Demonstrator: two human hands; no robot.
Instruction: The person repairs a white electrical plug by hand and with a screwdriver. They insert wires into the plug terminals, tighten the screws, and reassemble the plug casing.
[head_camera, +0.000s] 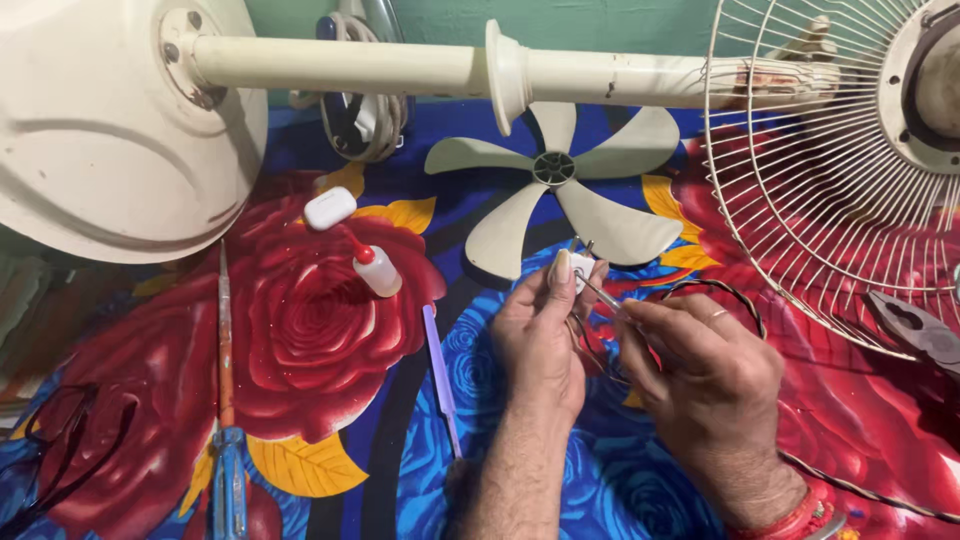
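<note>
My left hand (540, 335) pinches a small white plug-like part (581, 268) with metal pins between thumb and fingers. My right hand (700, 375) holds a thin metal tool (600, 293) whose tip touches that part. A twisted dark cable (725, 293) loops from under my hands toward the lower right. Both hands hover over a floral cloth, just below the cream fan blade (560, 195).
A pedestal fan lies across the top: round base (110, 130), pole (450, 68), wire guard (830, 180). Nearby on the floral cloth (320, 330) lie a small bottle with a red cap (375, 268), a white case (329, 207), a purple pen-like tool (440, 375), a screwdriver (226, 400) and pliers (920, 330).
</note>
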